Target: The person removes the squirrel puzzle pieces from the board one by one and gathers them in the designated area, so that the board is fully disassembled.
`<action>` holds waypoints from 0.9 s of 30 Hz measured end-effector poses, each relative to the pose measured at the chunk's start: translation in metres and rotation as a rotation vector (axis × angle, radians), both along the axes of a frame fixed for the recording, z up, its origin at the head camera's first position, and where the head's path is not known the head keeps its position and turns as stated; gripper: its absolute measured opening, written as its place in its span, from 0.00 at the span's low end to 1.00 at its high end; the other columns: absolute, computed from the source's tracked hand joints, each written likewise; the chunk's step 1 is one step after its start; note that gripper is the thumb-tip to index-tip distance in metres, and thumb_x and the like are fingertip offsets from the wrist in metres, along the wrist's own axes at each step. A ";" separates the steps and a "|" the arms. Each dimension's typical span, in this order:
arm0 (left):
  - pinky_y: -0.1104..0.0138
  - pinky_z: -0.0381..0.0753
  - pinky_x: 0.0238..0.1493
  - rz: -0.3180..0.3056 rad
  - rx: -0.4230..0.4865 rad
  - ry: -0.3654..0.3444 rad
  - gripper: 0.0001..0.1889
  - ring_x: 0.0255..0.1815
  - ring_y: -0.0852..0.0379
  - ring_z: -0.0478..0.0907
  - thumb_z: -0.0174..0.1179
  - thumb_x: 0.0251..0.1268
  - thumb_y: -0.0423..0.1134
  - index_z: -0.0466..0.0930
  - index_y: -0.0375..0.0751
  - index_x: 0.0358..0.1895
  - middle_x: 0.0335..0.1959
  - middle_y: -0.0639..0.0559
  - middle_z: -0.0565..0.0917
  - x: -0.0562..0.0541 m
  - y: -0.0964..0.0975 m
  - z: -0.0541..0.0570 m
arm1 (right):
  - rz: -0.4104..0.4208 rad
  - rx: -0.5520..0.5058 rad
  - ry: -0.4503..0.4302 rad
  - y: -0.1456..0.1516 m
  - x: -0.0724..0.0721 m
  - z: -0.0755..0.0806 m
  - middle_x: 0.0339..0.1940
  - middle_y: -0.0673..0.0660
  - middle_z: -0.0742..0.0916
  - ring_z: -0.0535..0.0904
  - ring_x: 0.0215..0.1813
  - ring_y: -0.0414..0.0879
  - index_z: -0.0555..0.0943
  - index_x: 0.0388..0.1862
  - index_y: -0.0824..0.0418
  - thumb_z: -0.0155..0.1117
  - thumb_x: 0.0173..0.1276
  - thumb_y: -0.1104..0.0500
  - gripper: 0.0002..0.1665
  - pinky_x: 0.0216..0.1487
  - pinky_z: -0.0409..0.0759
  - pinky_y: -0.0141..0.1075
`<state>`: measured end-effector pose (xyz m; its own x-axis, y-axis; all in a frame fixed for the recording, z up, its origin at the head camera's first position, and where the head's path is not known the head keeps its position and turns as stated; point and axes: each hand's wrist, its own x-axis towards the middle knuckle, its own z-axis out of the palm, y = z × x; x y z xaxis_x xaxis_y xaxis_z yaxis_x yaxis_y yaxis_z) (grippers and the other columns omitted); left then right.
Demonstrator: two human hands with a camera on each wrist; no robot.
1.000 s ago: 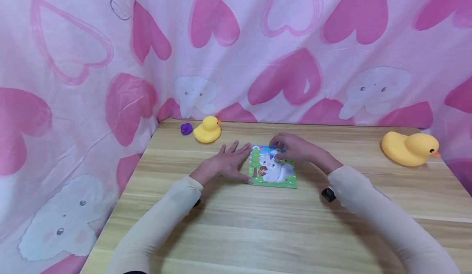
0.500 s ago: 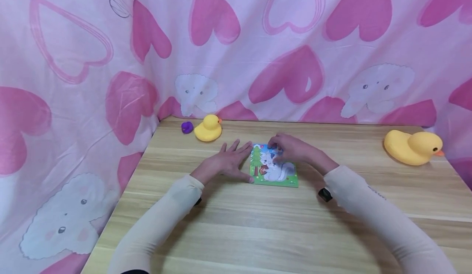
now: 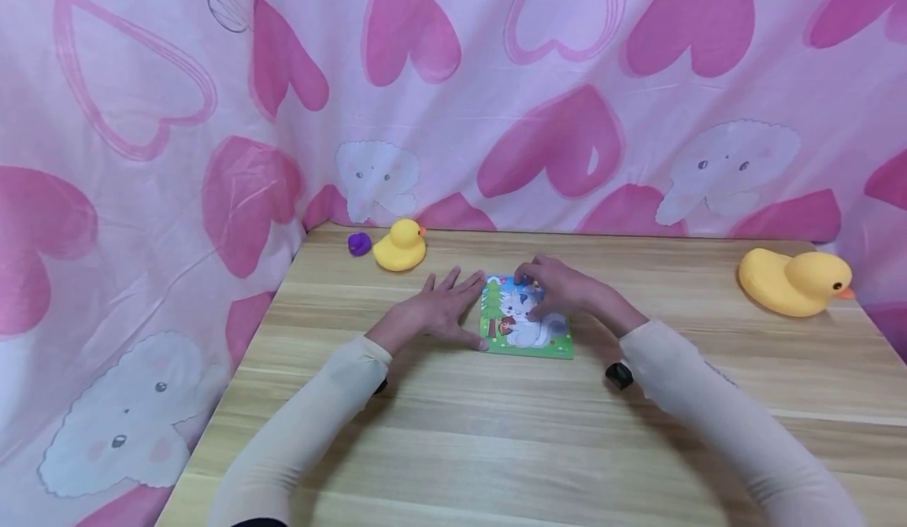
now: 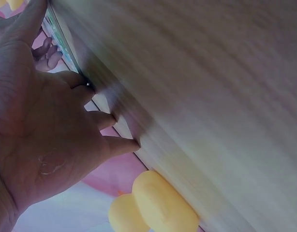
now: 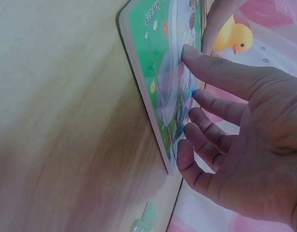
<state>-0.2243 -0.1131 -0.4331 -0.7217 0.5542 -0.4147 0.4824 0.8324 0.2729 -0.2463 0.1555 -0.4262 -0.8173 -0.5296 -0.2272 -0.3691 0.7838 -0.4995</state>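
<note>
A squirrel jigsaw puzzle (image 3: 524, 338) with a green tree and blue sky lies flat on the wooden table, between both hands. My left hand (image 3: 442, 314) is spread along its left side, thumb at the near left corner and fingertips by the far left one. Over the upper right part is my right hand (image 3: 563, 287), hiding some of the picture. In the right wrist view its thumb (image 5: 201, 60) and bent, parted fingers touch the puzzle's face (image 5: 160, 77), and no loose piece shows between them. Seam lines run across the picture there.
A green piece (image 5: 146, 220) lies on the table beyond the puzzle in the right wrist view. Behind the left hand sit a yellow rubber duck (image 3: 400, 247) and a small purple duck (image 3: 359, 244). A larger yellow duck (image 3: 794, 283) stands far right. A pink heart-print curtain (image 3: 439, 141) borders the table.
The right thumb has slid slightly toward the near side across the puzzle, and the right wrist has shifted a little left. The left hand and the puzzle stay in place.
</note>
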 end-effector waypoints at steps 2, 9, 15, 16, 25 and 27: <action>0.35 0.29 0.86 -0.001 -0.001 -0.001 0.65 0.91 0.43 0.26 0.63 0.59 0.78 0.33 0.57 0.89 0.91 0.60 0.34 0.000 0.000 0.001 | 0.008 -0.011 0.000 0.001 -0.001 0.000 0.61 0.62 0.79 0.75 0.62 0.56 0.79 0.67 0.58 0.84 0.58 0.60 0.38 0.67 0.81 0.54; 0.35 0.30 0.86 0.007 -0.002 -0.004 0.65 0.91 0.43 0.26 0.63 0.59 0.78 0.33 0.57 0.88 0.91 0.61 0.34 -0.001 0.001 0.003 | 0.039 -0.027 0.009 0.004 -0.004 0.000 0.59 0.62 0.80 0.74 0.61 0.56 0.79 0.64 0.59 0.84 0.58 0.60 0.36 0.66 0.80 0.53; 0.35 0.29 0.86 0.004 -0.002 0.000 0.65 0.91 0.43 0.26 0.63 0.59 0.78 0.33 0.57 0.88 0.90 0.61 0.34 -0.002 0.001 0.001 | 0.030 -0.042 -0.005 0.005 -0.005 -0.002 0.61 0.61 0.79 0.73 0.63 0.56 0.77 0.64 0.59 0.84 0.58 0.60 0.36 0.68 0.78 0.55; 0.35 0.29 0.86 0.003 -0.001 0.002 0.65 0.91 0.43 0.26 0.63 0.59 0.78 0.33 0.57 0.88 0.90 0.61 0.34 -0.001 0.002 0.001 | 0.026 -0.048 -0.007 0.005 -0.005 -0.003 0.61 0.61 0.79 0.73 0.63 0.56 0.77 0.64 0.58 0.84 0.58 0.60 0.36 0.69 0.78 0.55; 0.35 0.31 0.86 0.006 -0.009 0.011 0.65 0.91 0.41 0.27 0.62 0.59 0.79 0.34 0.55 0.88 0.90 0.60 0.33 0.000 0.001 -0.001 | 0.005 -0.151 -0.013 0.008 -0.002 -0.010 0.61 0.61 0.79 0.74 0.63 0.55 0.73 0.69 0.63 0.83 0.58 0.62 0.42 0.72 0.78 0.53; 0.35 0.31 0.86 0.005 -0.004 0.009 0.65 0.91 0.41 0.27 0.63 0.59 0.79 0.34 0.55 0.89 0.90 0.60 0.33 0.000 0.002 0.000 | -0.002 -0.153 -0.003 0.010 0.000 -0.011 0.61 0.61 0.79 0.74 0.63 0.54 0.73 0.69 0.64 0.82 0.60 0.62 0.40 0.72 0.77 0.53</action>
